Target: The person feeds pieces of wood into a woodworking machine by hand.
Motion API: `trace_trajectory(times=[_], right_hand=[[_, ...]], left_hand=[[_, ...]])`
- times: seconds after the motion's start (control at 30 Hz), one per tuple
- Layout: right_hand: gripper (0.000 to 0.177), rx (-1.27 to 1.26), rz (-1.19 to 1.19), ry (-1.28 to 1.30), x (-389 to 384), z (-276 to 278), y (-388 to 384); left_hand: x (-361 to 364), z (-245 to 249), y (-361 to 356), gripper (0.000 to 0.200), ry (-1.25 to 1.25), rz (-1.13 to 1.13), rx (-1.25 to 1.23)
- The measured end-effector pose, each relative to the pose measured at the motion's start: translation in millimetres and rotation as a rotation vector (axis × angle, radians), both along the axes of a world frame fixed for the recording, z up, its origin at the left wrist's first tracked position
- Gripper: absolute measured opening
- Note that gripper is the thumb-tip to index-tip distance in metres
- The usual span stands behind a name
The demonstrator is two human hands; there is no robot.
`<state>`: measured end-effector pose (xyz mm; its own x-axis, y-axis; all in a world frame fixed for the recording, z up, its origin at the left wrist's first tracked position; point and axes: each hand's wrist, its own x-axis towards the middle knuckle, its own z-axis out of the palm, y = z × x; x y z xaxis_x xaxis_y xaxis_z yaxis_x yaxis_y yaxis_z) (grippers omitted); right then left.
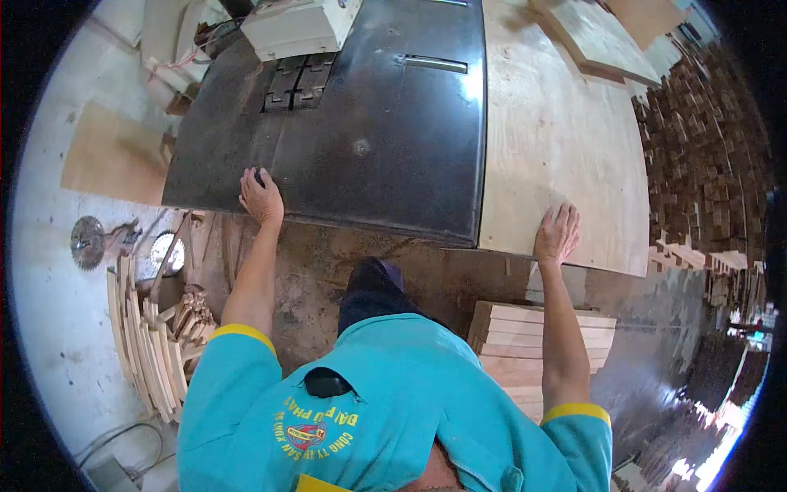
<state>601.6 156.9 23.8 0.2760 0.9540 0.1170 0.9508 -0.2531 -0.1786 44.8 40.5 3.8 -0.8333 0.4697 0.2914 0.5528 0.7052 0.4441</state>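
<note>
My left hand (261, 197) rests at the front edge of a dark metal machine table (385, 148), its fingers curled round a small black object (259, 176), perhaps a knob. My right hand (558, 233) lies with fingers extended on the front edge of a pale wooden board surface (566, 139), which adjoins the metal table on the right. Farther back on the metal table, a slatted track (297, 82) runs under a cream-coloured machine housing (299, 29). A slot (436, 63) is cut into the metal.
Stacked planks (545, 340) lie below the board surface. At the left are curved wood strips (147, 344) and a round saw blade (88, 243) by the wall. Large piles of wood pieces (705, 156) stand at the right. A thick panel (598, 37) lies at the back right.
</note>
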Motion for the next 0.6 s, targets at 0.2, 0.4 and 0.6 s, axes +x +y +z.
trace_trajectory(times=[0.2,0.4,0.6], right_hand=[[0.054,-0.023,-0.018,-0.009,-0.2,0.8,1.0],[0.053,0.002,-0.004,0.0,1.8,-3.0,1.3],[0.052,0.007,-0.003,0.013,0.5,-1.3,0.0]], left_hand=[[1.2,-1.0,0.8,0.047,-0.016,-0.004,-0.001],[-3.4,-4.9,0.1,0.045,0.023,-0.008,0.012],[-7.3,-9.9,0.3,0.046,0.035,-0.001,-0.011]])
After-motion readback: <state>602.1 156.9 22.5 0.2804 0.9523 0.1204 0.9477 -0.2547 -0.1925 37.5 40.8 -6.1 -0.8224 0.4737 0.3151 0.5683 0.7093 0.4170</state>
